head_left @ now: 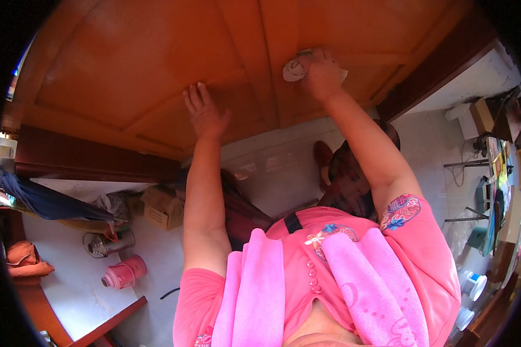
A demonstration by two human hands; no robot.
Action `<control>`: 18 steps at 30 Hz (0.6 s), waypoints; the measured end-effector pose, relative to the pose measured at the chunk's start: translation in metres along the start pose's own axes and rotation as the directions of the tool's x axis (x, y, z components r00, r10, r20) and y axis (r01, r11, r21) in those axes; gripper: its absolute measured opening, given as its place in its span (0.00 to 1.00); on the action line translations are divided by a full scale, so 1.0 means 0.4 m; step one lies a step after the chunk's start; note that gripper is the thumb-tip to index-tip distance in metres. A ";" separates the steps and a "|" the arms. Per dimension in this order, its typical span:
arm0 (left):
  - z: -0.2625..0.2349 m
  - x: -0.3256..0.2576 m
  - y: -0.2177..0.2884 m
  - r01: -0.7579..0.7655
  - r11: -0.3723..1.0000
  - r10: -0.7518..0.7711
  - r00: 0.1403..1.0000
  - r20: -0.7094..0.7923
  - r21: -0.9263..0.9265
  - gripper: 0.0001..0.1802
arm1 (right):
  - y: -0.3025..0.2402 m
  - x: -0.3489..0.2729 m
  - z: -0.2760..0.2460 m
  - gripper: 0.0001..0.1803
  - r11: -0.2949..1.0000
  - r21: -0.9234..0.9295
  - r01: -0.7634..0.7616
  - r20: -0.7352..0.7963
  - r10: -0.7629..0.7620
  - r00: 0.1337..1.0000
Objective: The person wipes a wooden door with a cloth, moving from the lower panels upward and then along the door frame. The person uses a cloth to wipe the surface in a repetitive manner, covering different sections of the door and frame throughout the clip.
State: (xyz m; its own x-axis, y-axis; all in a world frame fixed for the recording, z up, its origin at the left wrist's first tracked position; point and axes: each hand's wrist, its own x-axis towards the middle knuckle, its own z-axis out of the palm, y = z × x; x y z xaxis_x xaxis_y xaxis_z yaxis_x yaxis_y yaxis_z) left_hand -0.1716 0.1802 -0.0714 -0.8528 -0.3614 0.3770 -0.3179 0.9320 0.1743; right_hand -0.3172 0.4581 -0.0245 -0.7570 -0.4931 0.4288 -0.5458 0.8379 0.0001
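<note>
A brown panelled wooden door [156, 52] fills the upper part of the head view. My right hand [323, 76] is closed on a pale, crumpled cloth [294, 70] and presses it to the door, right of the raised middle strip. Part of the cloth is hidden under the fingers. Lower and to the left, my left hand [205, 113] rests against a door panel with its fingers spread, holding nothing. A pink towel [257, 283] hangs around my neck, over my pink top, well below both hands.
Dark wooden frame pieces [92, 156] flank the door. On the left floor are a cardboard box [161, 207] and a pink flask [125, 272]. Dark blue cloth [52, 194] hangs nearby. Cluttered shelving [506, 191] stands at right, with clear plastic containers [472, 284].
</note>
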 end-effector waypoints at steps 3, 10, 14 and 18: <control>-0.012 0.000 -0.004 -0.003 1.000 0.003 1.000 0.029 0.014 0.58 | 0.044 -0.012 0.005 0.21 0.989 0.148 0.008 -0.015 -0.006 1.000; -0.025 -0.011 -0.018 -0.019 0.999 0.018 0.998 0.061 0.027 0.58 | 0.272 -0.032 0.030 0.25 0.982 0.110 -0.153 -0.110 0.165 0.980; -0.026 -0.012 -0.010 -0.018 1.000 0.018 0.998 0.062 0.004 0.59 | 0.281 -0.022 0.055 0.24 0.967 -0.045 -0.250 -0.219 0.234 0.947; -0.016 -0.005 0.006 -0.017 1.000 0.016 0.999 0.047 0.016 0.59 | 0.270 -0.018 0.132 0.22 0.988 0.016 -0.152 -0.196 0.152 0.969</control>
State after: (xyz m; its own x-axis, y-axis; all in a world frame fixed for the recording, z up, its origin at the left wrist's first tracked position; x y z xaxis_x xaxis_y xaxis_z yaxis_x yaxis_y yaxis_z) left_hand -0.1680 0.1832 -0.0657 -0.8764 -0.3444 0.3367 -0.3100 0.9383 0.1529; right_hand -0.3895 0.5397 -0.0754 -0.7460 -0.3045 0.5923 -0.4299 0.8994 -0.0791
